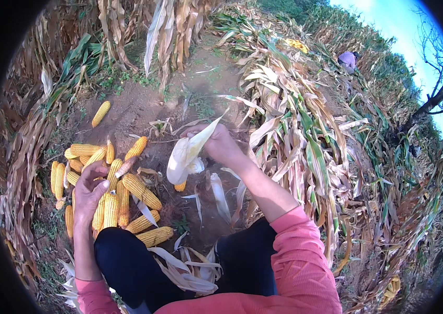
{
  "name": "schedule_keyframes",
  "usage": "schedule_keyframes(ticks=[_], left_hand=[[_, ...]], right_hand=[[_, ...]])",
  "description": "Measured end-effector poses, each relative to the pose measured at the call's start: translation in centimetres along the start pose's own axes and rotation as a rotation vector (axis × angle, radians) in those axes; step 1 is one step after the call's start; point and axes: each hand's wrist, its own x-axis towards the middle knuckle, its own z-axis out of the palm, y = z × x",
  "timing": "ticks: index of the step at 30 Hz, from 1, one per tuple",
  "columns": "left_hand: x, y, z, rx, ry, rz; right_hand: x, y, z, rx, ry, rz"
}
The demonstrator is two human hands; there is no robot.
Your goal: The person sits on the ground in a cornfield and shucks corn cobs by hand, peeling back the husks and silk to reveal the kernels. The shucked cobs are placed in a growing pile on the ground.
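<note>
My right hand (222,146), in the middle, is closed on a pale corn husk (184,157), whose pointed tip sticks up past the fingers. Below the husk the end of a yellow cob (180,186) shows; whether it is attached to the husk I cannot tell. My left hand (89,189) is at the left, over a heap of husked corn cobs (142,191). Its thumb and fingers are apart and curved, and I see nothing held between them. The cobs touch one another, and some lie against my left knee.
Loose husks (187,272) lie between my knees, and another husk (220,198) on the soil. One cob (101,114) lies apart beyond the heap. Dry cornstalks (294,120) are banked along the right. Far off are a yellow pile (297,45) and a bent-over person (347,60).
</note>
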Motion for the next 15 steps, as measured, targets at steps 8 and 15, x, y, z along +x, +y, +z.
schedule_keyframes(ticks=[8, 15], left_hand=[[-2.1, 8.4, 13.5, -0.147, -0.562, -0.132], [-1.7, 8.0, 17.1, -0.536, -0.299, -0.227]], right_hand=[[-5.5, -6.3, 5.0, 0.241, 0.031, -0.022], [-8.4, -3.3, 4.0, 0.395, 0.152, 0.022]])
